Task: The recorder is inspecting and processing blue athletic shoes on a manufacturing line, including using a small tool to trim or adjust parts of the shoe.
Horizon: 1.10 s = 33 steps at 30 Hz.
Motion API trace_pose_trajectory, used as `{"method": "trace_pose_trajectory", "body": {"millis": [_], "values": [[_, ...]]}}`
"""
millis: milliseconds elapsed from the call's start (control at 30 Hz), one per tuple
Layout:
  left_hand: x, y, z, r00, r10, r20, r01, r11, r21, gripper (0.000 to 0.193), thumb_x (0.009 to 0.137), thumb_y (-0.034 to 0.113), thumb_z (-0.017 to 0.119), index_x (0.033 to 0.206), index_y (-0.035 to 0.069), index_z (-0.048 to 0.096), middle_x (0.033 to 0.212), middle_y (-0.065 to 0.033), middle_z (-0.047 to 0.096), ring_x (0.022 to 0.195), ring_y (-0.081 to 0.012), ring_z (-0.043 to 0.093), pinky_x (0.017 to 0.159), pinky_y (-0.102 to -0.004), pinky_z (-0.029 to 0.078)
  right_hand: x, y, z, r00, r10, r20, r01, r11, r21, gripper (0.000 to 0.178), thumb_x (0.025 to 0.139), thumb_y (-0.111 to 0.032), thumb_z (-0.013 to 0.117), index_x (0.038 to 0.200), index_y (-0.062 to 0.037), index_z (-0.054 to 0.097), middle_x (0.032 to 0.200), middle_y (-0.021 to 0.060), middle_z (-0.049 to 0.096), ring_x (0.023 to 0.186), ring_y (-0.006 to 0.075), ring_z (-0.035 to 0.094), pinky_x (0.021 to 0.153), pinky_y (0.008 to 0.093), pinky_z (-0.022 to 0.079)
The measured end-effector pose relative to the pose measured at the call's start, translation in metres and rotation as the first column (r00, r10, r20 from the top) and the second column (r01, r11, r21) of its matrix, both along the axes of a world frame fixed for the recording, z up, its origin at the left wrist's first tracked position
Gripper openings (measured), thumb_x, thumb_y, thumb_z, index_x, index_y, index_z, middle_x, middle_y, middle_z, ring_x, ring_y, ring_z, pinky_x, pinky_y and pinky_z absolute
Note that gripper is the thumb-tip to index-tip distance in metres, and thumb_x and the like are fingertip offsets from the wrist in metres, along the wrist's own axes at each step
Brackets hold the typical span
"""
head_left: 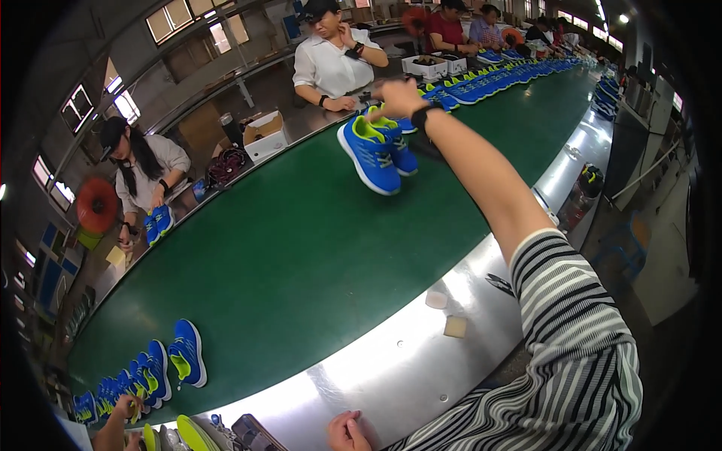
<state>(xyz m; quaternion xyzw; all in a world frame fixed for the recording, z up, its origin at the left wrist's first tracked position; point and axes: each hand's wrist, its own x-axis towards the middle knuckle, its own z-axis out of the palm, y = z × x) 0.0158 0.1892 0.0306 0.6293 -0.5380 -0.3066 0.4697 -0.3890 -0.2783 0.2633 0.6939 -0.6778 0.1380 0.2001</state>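
My right hand (400, 99) reaches far across the green belt, a black band round its wrist. Its fingers are closed at the collars of a pair of blue sneakers (370, 159) with lime-green linings and white soles. The toes point down toward me, and the pair looks held above the belt. Part of the grip is hidden behind the hand. My left hand (348, 432) rests low by the metal edge of the table, fingers curled, with nothing visible in them.
A long row of blue sneakers (481, 84) runs along the belt (301, 248) to the far right. More sneakers (154, 372) stand at near left beside another person's hand (124, 410). Snips (499, 284) and a yellowish block (455, 326) lie on the metal ledge (376, 376). Co-workers sit opposite.
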Motion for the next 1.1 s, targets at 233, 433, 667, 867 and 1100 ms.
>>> {"method": "trace_pose_trajectory", "body": {"millis": [233,433,667,867,1100], "values": [[0.007,-0.011,0.005,0.992,0.047,0.117,-0.037,0.995,-0.089,0.009,0.085,0.006,0.059,0.084,0.000,0.066,0.086,-0.0144,0.066,0.084,-0.0295,0.061,0.077,-0.0359,0.048,0.063,-0.021,0.022,0.896,0.394,0.203,-0.409,0.912,0.037,0.044,0.080,-0.047,0.061,0.104,-0.0097,0.067,0.092,0.0113,0.069,0.086,0.0299,0.065,0.076,0.0385,0.050],[0.058,-0.039,0.049,0.978,-0.169,-0.121,0.177,0.983,0.056,0.021,0.088,0.010,0.061,0.106,0.000,0.063,0.102,-0.0146,0.064,0.091,-0.0231,0.063,0.081,-0.0300,0.049,0.145,0.183,-0.061,0.461,0.517,0.721,-0.843,0.509,0.174,0.032,0.082,-0.024,0.070,0.105,-0.0033,0.065,0.100,0.0090,0.065,0.092,0.0175,0.062,0.080,0.0308,0.049],[0.259,-0.155,0.068,0.669,0.346,0.658,-0.214,0.937,-0.275,0.038,0.077,0.026,0.070,0.107,0.005,0.058,0.107,-0.0150,0.060,0.101,-0.0331,0.056,0.088,-0.0414,0.045,0.187,0.349,-0.118,0.301,0.223,0.927,-0.942,0.223,0.252,0.030,0.079,-0.022,0.074,0.102,-0.0035,0.067,0.099,0.0113,0.067,0.095,0.0232,0.063,0.085,0.0324,0.048],[0.339,-0.246,0.055,0.416,0.243,0.876,-0.742,0.648,0.172,0.099,0.058,0.059,0.078,0.132,0.006,0.039,0.130,-0.0124,0.049,0.117,-0.0272,0.051,0.096,-0.0452,0.039,0.156,0.388,-0.154,0.381,0.126,0.916,-0.794,0.552,0.254,0.025,0.073,-0.015,0.073,0.093,0.0003,0.069,0.090,0.0107,0.068,0.085,0.0216,0.062,0.079,0.0304,0.047],[0.341,-0.268,0.047,0.521,0.137,0.842,-0.680,0.663,0.313,0.047,0.073,0.040,0.067,0.110,0.013,0.065,0.116,-0.0090,0.063,0.108,-0.0243,0.059,0.095,-0.0398,0.039,0.165,0.394,-0.162,0.393,0.016,0.920,-0.736,0.605,0.304,0.033,0.074,-0.008,0.069,0.106,0.0000,0.064,0.088,0.0089,0.067,0.081,0.0159,0.060,0.076,0.0278,0.046]]}}
